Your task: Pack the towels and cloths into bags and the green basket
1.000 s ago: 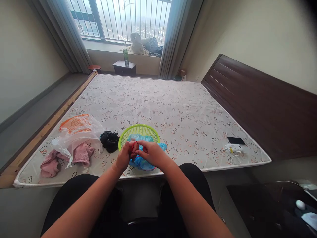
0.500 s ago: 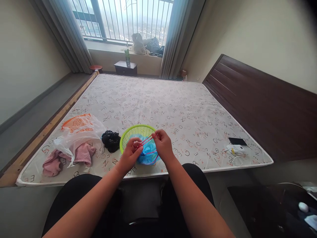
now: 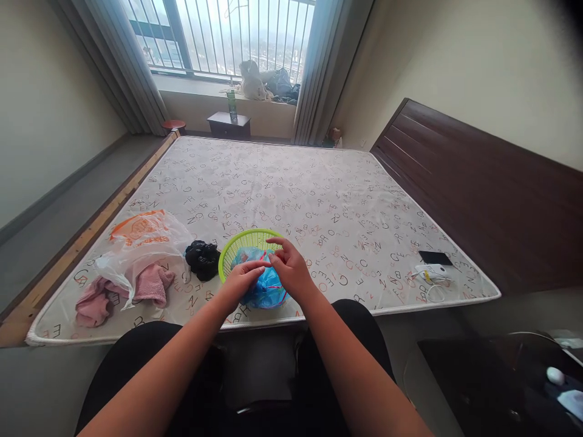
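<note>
Blue bag (image 3: 264, 295) in green basket (image 3: 223, 264), below and between your left hand (image 3: 241, 283) and right hand (image 3: 291, 271); crumpled, no clear long axis. Red cord (image 3: 263, 255) by fingertips, neither hand clearly nearer; can't tell whether either pinches it.

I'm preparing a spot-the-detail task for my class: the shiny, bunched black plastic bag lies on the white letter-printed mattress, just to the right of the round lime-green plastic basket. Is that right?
Not quite: the side is wrong. The head view shows the shiny, bunched black plastic bag on the white letter-printed mattress, just to the left of the round lime-green plastic basket.
</note>
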Demonstrator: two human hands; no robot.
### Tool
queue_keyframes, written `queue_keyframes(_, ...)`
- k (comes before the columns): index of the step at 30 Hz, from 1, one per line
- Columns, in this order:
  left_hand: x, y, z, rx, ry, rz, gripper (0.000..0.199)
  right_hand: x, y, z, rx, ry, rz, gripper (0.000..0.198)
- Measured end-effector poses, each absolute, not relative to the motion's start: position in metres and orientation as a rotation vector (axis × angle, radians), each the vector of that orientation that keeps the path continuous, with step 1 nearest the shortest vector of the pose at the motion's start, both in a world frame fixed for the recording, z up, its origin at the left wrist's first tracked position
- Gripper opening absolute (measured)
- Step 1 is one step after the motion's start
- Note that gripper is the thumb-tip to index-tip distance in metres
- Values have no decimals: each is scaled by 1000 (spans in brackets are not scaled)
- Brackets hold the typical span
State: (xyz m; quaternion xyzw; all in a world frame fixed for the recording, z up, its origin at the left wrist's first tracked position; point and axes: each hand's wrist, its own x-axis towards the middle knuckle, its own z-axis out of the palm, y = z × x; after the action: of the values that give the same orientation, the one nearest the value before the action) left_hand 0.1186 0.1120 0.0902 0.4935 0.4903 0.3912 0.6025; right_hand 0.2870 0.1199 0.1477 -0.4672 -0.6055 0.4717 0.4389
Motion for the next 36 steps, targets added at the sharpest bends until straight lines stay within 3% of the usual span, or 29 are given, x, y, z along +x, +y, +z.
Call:
queue_keyframes(6, 124, 104, 98, 1084, 886, 662, 14, 277, 110, 156, -1120, -1668, 1082, 29)
queue_keyframes(12, 127, 104, 100, 1215, 894, 601, 29, 276, 111, 157, -1135, -1679, 1051, 29)
queue_keyframes(24, 127, 104, 93, 1279, 897, 553, 37, 278, 116, 150, -1109, -1585, 1093, 24)
queue_keyframes(32, 121, 107, 102, 1019, 915, 672, 39, 293, 139, 124, -1036, -1053, 1325, 32)
queue_keyframes(36, 119, 110, 104, 940, 866, 764, 39, 300, 143, 118, -1061, -1243, 1463, 38)
